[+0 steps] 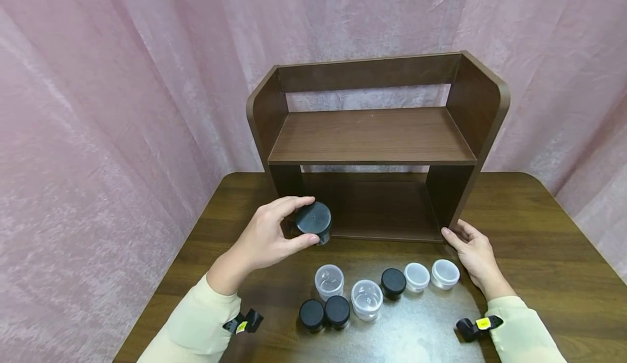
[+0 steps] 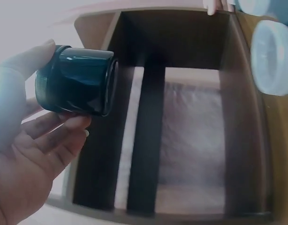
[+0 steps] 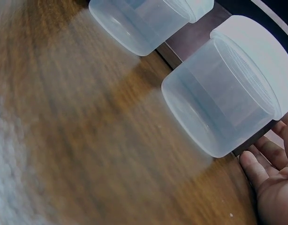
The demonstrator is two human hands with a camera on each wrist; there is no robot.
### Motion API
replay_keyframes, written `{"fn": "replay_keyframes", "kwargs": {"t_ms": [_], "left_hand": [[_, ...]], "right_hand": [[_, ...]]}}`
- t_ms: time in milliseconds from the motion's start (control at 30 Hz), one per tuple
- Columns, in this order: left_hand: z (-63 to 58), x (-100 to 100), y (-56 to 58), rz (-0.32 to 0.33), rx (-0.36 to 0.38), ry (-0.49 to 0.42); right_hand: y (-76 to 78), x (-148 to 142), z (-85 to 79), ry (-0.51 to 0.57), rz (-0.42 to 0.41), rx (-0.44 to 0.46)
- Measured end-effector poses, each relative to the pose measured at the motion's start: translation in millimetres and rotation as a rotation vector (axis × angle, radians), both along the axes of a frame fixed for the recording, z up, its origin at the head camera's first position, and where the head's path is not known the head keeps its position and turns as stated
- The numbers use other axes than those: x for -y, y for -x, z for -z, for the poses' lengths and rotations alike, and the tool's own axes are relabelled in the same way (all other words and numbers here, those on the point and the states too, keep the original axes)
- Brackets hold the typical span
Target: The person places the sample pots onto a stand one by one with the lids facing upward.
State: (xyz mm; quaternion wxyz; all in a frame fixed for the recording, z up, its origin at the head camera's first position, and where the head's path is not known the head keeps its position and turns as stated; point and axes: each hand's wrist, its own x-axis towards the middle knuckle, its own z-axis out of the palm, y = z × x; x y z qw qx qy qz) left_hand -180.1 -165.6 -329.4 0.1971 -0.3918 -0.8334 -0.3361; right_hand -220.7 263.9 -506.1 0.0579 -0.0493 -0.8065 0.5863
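Pink curtain (image 1: 147, 80), dark jar (image 1: 314, 219) pinched inside wide left grip (image 1: 267, 231)—right grip (image 1: 475, 251) clasping shelf (image 1: 372, 134)

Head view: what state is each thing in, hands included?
Left hand: gripping large dark jar
Large dark jar: lidded, held
Right hand: holding shelf's lower corner
Shelf: upright
Three black-lidded jars: upright, lids on
Two white-lidded jars: upright, lids on
Two clear jars: upright, lids unclear
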Motion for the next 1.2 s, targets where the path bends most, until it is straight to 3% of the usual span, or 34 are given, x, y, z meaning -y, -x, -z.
{"fn": "replay_keyframes", "kwargs": {"t_ms": [200,333,467,667,833,1000,1200], "left_hand": [[-28.8,-23,15.3,0.059,-0.060,-0.012],[-45.9,-41,27.0,0.086,-0.061,-0.010],[-64.6,-64,37.9,0.124,0.001,-0.031],[-90.8,-100,54.8,0.178,0.162,-0.070],[-107.2,-127,71.5,0.200,0.225,-0.073],[-117.1,-150,89.9,0.182,0.304,-0.062],[-118.8,-175,111.1,0.177,0.381,-0.033]], "right_hand": [[-0.2,-1,0.1,-0.007,0.000,0.011],[-0.9,-3,1.2,-0.011,0.001,0.011],[-1.1,-4,1.3,-0.002,0.005,0.002],[-1.6,-4,3.2,0.024,-0.005,0.010],[-1.7,-6,2.8,0.021,-0.001,0.015],[-3.5,-7,1.5,-0.016,0.003,-0.004],[-3.1,-9,0.4,-0.015,0.001,0.005]]}}
